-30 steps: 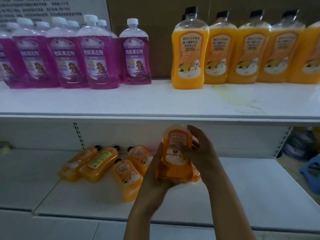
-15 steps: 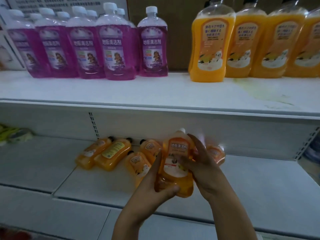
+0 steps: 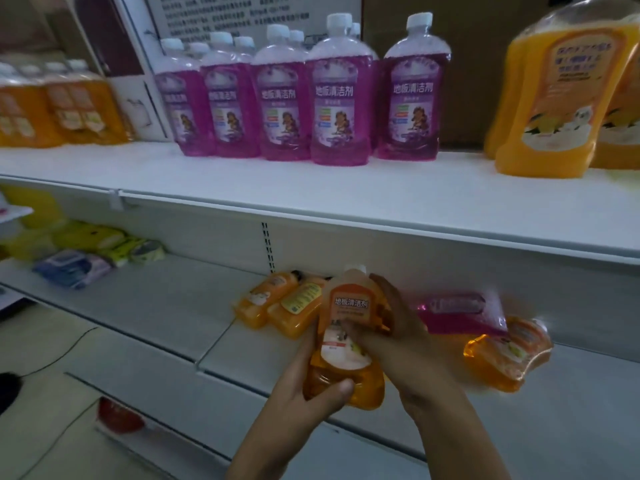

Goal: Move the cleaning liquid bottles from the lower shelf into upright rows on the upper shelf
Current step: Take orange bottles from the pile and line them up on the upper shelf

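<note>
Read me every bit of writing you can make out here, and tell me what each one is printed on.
"地板清洁剂": label of the orange bottle held by the left hand and right hand.
"地板清洁剂": labels of the upright purple bottles on the upper shelf.
Too blurred to read: large orange bottle label, wall notice, lying orange bottles, lying purple bottle.
</note>
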Motion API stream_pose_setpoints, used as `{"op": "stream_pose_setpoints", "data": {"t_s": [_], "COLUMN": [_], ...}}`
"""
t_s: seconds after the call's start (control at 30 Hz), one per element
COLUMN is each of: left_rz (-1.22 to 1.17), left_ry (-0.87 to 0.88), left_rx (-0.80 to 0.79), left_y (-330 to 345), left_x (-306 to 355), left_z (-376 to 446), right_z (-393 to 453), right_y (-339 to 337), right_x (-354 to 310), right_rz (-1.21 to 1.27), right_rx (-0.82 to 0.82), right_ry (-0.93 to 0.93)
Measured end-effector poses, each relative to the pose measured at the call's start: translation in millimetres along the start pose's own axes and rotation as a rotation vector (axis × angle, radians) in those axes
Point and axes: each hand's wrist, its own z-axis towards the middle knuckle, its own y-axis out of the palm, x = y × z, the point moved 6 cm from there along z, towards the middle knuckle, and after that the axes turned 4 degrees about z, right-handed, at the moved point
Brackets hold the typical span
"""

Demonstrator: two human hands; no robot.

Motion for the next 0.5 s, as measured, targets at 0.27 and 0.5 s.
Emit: {"op": "stream_pose_setpoints", "data": {"t_s": [0.27,0.5], "left_rz": [0.004,-0.026], "left_ry": [0.074,0.081], "left_rx": [0.213,0.490], "left_y": [-104,-206], "left_x": [21,35], "left_z": [-23,-55], "right_z": [24,32], "right_y": [118,238], "right_x": [-14,-19], "right_rz": [0.027,0.084], "right_rx": [-0.165,-0.281], "right_ry": [-0.015,0.003]}}
